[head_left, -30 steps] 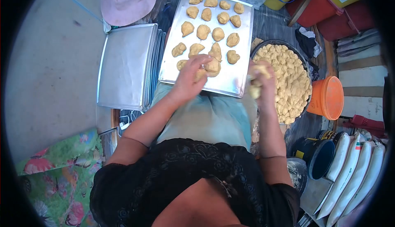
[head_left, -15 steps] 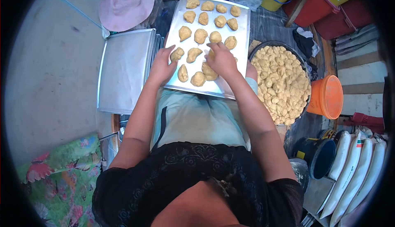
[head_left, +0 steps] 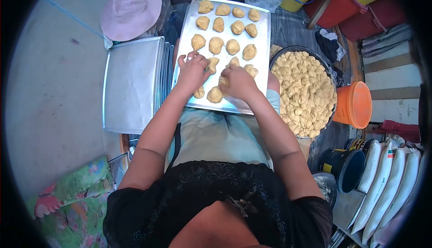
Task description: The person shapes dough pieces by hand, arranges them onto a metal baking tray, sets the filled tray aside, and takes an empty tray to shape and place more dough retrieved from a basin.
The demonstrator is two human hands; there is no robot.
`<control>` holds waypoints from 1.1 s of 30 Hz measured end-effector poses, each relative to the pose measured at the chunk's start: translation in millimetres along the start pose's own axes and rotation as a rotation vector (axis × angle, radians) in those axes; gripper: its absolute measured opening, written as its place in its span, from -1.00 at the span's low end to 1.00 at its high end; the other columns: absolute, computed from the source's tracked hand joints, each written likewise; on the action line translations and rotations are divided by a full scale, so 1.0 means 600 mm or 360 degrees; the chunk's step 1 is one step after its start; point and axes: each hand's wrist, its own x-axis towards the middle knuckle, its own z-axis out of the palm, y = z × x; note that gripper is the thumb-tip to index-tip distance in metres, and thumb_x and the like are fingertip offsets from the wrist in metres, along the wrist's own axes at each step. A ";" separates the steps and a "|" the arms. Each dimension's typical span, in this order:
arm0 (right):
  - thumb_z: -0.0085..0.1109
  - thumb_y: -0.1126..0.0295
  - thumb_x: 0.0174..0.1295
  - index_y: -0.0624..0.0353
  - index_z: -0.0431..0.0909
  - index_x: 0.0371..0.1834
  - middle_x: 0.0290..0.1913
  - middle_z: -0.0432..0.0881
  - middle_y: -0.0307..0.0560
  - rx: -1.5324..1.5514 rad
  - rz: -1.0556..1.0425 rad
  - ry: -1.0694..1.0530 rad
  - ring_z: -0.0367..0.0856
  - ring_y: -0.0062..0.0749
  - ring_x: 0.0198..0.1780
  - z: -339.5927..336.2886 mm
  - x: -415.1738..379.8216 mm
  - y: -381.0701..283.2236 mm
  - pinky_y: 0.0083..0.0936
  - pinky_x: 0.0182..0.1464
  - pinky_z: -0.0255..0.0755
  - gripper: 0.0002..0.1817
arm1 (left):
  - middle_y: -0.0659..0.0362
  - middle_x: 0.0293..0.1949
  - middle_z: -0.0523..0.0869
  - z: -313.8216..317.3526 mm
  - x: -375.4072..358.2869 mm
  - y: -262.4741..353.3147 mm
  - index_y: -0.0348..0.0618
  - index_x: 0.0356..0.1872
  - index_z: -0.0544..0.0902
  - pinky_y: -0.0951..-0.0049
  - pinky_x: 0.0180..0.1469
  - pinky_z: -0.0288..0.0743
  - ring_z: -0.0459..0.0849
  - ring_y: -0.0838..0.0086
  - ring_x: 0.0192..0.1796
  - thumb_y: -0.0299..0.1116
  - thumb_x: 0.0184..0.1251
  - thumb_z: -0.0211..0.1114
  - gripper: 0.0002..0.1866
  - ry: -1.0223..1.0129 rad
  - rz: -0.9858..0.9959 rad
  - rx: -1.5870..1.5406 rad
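Observation:
A metal tray (head_left: pixel 258 75) lies over the lap with several lumps of dough in rows. My left hand (head_left: pixel 192 71) is over the tray's left side, its fingers curled and spread over a lump that they mostly hide, its thumb beside a dough lump (head_left: pixel 212 64). My right hand (head_left: pixel 238 81) is closed on a piece of dough (head_left: pixel 223 81) in the lower middle of the tray. Just below the hands sits another dough lump (head_left: pixel 215 95). To the right stands a round black basin (head_left: pixel 334 75) heaped with dough pieces.
Stacked metal trays (head_left: pixel 132 84) stand at the left, below a pink hat (head_left: pixel 130 13). An orange bucket (head_left: pixel 360 105) is right of the basin, with a dark bucket (head_left: pixel 351 171) and long white bags (head_left: pixel 381 187) nearer. Yellow and red tubs fill the upper right.
My left hand has moved right and curled over the dough. My right hand has moved down and left, closing on a piece. The view has shifted slightly.

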 end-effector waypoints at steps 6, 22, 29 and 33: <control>0.38 0.16 0.12 0.02 0.61 0.11 -0.03 0.62 -0.02 -0.0055 0.0161 0.0578 0.58 -0.09 0.07 -0.019 0.086 0.062 -0.11 0.10 0.44 -0.53 | 0.18 0.09 0.65 0.022 0.064 -0.024 -0.02 0.03 0.71 -0.01 0.23 0.10 0.45 0.24 0.29 -0.15 0.06 0.47 -0.54 0.0223 -0.0090 -0.0014; 0.41 0.33 0.06 0.17 0.59 0.12 0.10 0.53 0.13 0.0349 0.0466 0.0627 0.62 0.08 0.06 -0.028 0.101 0.166 -0.21 0.15 0.52 -0.50 | -0.05 0.01 0.65 0.035 0.126 -0.077 -0.17 0.09 0.66 0.08 0.19 0.46 0.56 -0.03 0.13 -0.40 0.21 0.35 -0.62 0.0295 -0.0529 -0.0328; 0.38 0.35 0.05 0.14 0.63 0.05 0.01 0.61 -0.01 0.0136 0.0322 0.0389 0.63 -0.07 0.04 -0.055 0.014 0.139 -0.24 0.06 0.53 -0.57 | 0.04 0.00 0.67 0.017 0.085 -0.038 -0.12 0.08 0.67 0.03 0.17 0.42 0.55 0.04 0.16 -0.36 0.21 0.36 -0.62 0.0593 -0.0343 -0.0103; 0.32 0.39 0.10 0.09 0.64 0.07 0.01 0.61 -0.07 0.0312 0.0353 0.0296 0.65 -0.13 -0.03 -0.042 -0.021 0.123 -0.28 0.01 0.54 -0.60 | 0.10 0.01 0.70 -0.020 0.029 0.014 -0.06 0.08 0.70 0.09 0.18 0.25 0.53 0.14 0.17 -0.20 0.17 0.39 -0.57 -0.0282 -0.0079 -0.0122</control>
